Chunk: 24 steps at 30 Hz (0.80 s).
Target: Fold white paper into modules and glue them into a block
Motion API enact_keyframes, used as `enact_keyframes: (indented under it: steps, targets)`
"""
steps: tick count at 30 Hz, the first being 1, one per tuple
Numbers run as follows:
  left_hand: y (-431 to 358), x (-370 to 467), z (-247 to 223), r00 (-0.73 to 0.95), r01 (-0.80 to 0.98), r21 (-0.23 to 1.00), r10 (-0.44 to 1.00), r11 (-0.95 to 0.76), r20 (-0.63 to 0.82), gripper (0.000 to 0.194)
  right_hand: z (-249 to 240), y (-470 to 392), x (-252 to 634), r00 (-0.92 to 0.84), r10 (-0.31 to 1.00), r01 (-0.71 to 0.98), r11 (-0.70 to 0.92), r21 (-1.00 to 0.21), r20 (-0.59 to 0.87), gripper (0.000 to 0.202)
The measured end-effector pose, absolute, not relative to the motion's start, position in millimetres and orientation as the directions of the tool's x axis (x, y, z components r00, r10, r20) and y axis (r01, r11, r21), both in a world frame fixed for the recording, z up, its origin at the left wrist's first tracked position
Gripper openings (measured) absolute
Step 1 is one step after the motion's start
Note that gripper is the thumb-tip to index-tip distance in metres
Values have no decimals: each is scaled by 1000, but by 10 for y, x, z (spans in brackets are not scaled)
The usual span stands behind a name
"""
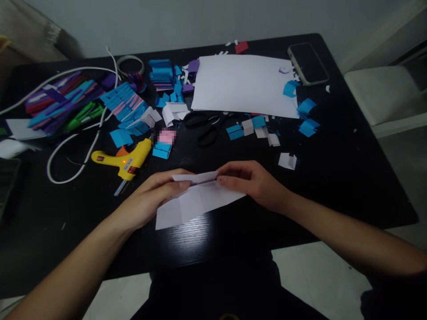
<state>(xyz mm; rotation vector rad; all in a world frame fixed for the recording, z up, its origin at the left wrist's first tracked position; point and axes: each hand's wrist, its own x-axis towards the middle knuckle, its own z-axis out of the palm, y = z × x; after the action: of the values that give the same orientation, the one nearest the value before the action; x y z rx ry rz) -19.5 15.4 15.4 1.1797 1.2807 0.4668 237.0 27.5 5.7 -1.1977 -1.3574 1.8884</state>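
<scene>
A white sheet of paper [190, 202] lies near the front edge of the black table, with its far edge folded up. My left hand [160, 192] pinches the left part of the fold between thumb and fingers. At the right end of the same fold, my right hand [245, 180] grips the paper with its thumb in front and fingers behind. Black scissors [208, 129] lie beyond my hands. To the left, a yellow glue gun [130, 160] rests on its side with a small orange light showing.
Large white sheets [243, 84] lie at the back, beside a phone [308, 63]. Blue and white folded pieces surround them. Bundled colored strips [63, 102] and a white cable [71, 181] occupy the left. The black table's [360, 186] right edge slants toward the front.
</scene>
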Motion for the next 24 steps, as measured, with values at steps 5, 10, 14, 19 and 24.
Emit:
enact_keyframes:
  steps: [5,10,14,19,24]
  targets:
    - [190,-209,147,404,245,900,806,360,-432,23,78,276,2369,-472,809,101,-345,-933,-350,16]
    - [178,-204,108,385,199,901,814,386,-434,22,70,274,2370,-460,816,105,-340,-934,-349,16]
    - [176,-187,109,371,153,905,826,397,-425,22,56,271,2372,-465,814,90,-348,-933,-348,18]
    - [173,-176,117,374,136,881,800,452,-468,21,64,278,2361,-452,827,130,-310,-942,-334,12]
    - [152,-171,107,392,114,866,779,486,-489,21,56,280,2340,-439,829,130,-321,-938,-345,17]
